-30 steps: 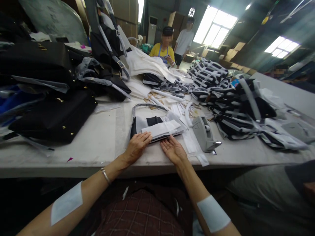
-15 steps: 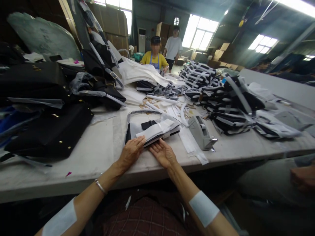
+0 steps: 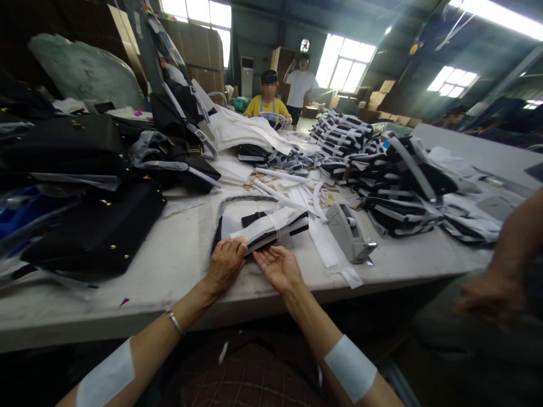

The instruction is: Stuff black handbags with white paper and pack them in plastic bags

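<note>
A flat black handbag (image 3: 292, 229) lies on the table before me, with white sheet (image 3: 258, 224) over it and a clear band around one end. Its long handle (image 3: 246, 199), wrapped in plastic, arcs away behind it. My left hand (image 3: 228, 263) grips the near left edge, its fingers curled over the top. Palm up, my right hand (image 3: 280, 270) has its fingers stretched out at the bag's near lower edge, the fingertips partly beneath it. A grey tape dispenser (image 3: 350, 234) stands right of the bag, beside a white strip (image 3: 326, 249).
Black bags (image 3: 93, 226) are stacked at left. A large pile of wrapped black pieces (image 3: 390, 192) covers the right. Paper scraps (image 3: 292, 189) lie beyond my bag. Across the table sits a person in yellow (image 3: 280, 107); another person's hand (image 3: 492, 294) is at right.
Another person's arm has come in at the right edge. The standing person at the back has raised an arm. My hands stay at the bag's near edge, hardly moved.
</note>
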Available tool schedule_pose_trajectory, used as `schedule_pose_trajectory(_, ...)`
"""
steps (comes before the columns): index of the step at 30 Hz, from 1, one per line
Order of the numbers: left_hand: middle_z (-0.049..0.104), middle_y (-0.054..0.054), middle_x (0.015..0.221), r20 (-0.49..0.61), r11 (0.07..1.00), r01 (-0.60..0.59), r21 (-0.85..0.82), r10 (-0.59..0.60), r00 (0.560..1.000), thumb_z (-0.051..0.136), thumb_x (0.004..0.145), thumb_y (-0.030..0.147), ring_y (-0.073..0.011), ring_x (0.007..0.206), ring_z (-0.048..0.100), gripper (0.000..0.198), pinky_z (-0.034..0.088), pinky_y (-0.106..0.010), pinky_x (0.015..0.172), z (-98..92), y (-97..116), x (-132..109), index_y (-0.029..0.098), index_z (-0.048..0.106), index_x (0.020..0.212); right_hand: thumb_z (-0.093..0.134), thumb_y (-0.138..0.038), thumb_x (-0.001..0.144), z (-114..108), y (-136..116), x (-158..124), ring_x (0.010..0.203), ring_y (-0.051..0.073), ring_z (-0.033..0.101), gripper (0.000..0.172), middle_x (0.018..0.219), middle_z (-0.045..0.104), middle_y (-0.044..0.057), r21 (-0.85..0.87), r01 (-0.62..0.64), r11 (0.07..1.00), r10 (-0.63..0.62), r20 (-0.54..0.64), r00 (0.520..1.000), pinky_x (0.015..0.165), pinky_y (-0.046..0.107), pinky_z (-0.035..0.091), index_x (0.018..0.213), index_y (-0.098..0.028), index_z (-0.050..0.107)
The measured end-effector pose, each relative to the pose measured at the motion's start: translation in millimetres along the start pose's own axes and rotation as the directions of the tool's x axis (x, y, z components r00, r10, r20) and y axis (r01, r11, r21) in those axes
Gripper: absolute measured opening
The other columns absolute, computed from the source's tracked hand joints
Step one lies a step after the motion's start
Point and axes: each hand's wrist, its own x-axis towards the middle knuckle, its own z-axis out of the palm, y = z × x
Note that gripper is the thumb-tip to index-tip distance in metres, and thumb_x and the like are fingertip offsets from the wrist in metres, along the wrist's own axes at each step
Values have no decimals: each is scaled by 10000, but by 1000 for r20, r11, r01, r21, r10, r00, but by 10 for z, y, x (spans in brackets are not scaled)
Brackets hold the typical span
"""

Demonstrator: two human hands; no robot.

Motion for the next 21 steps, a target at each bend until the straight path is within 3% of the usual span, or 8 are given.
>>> schedule_pose_trajectory(4,702,-130,1046,-54,999,-7,-47,4,999,587,834,100,-272,919,678,325,541,-384,780,1,-112,64,160,561,1152,565,-64,744,-9,43,-11,950,202,712,125,844,732,79,-81,38,996,-33,61,998,953,363,564,769,-176,616)
schedule_pose_trajectory(8,716,-113,1040,-87,995,-1,-97,-7,996,578,839,111,-263,895,685,319,546,-374,764,-51,-260,172,171,573,1152,755,-205,691,-264,-50,-129,1060,264,687,278,1051,740,94,-479,190,857,-115,182,977,985,438,528,960,-158,706)
schedule_pose_trajectory(9,721,-108,1042,-90,995,-5,-97,-4,996,574,843,115,-260,896,688,317,547,-370,760,-66,-294,200,173,574,1154,782,-253,687,-379,-130,-179,1073,273,678,330,1091,735,92,-618,282,734,-187,216,958,996,453,514,1001,-173,722)
schedule_pose_trajectory(11,728,-98,1054,-105,995,-13,-95,3,994,567,853,128,-254,904,695,313,548,-358,761,-92,-357,259,181,576,1161,778,-339,722,-641,-369,-286,1073,276,667,298,1100,739,79,-818,460,345,-389,322,863,1014,454,483,992,-215,752)
schedule_pose_trajectory(13,732,-91,1069,-135,995,-17,-99,4,991,564,859,137,-250,920,700,308,547,-348,769,-112,-412,328,185,581,1162,712,-394,793,-896,-690,-371,1031,274,671,210,1026,756,74,-862,504,-59,-566,444,694,996,439,472,923,-240,769)
schedule_pose_trajectory(14,733,-88,1072,-151,994,-15,-104,-1,989,566,860,140,-250,923,702,306,547,-345,771,-120,-436,368,187,584,1162,681,-415,816,-1002,-863,-389,992,277,678,212,985,761,75,-860,474,-192,-623,480,618,961,436,482,902,-242,768)
schedule_pose_trajectory(17,735,-85,1056,-182,993,17,-116,-39,982,580,861,157,-251,906,704,295,543,-336,758,-141,-493,510,192,601,1152,632,-450,837,-1194,-1319,-314,929,282,680,254,935,761,88,-824,347,-448,-682,566,463,900,428,485,859,-231,759)
schedule_pose_trajectory(21,736,-86,1030,-225,994,58,-97,-79,971,608,885,224,-251,874,704,256,533,-327,733,-191,-523,687,192,614,1138,626,-422,823,-1234,-1622,-6,953,283,647,261,971,751,106,-783,238,-574,-643,612,460,919,425,451,879,-208,766)
